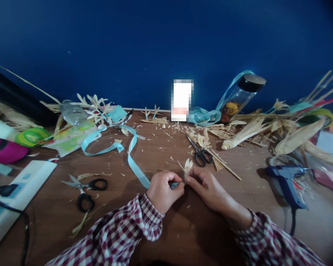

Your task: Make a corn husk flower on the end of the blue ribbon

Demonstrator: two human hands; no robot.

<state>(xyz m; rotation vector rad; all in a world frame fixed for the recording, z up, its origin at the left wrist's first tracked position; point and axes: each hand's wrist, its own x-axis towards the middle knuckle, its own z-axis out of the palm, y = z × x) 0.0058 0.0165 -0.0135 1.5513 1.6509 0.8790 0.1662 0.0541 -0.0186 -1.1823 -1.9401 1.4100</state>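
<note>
Over the middle of the brown table, my left hand (166, 190) pinches a light blue ribbon (137, 171) between thumb and fingers. The ribbon trails from it across the tabletop to the back left. Touching the ribbon's end is the base of a small flower of dried corn husk (188, 166), its pale petals pointing up. My right hand (207, 186) is closed on the flower near that base, thumb against fingers. The two hands almost meet there, and the fingertips hide the stem. Just beyond my right hand lie black-handled scissors (201, 153).
Open scissors (84, 188) and a white power strip (24, 199) lie left. At right are a blue glue gun (288, 181) and corn husks (246, 133). A bottle (238, 98) leans behind, near a blurred bright screen (181, 99). Husk scraps litter the table.
</note>
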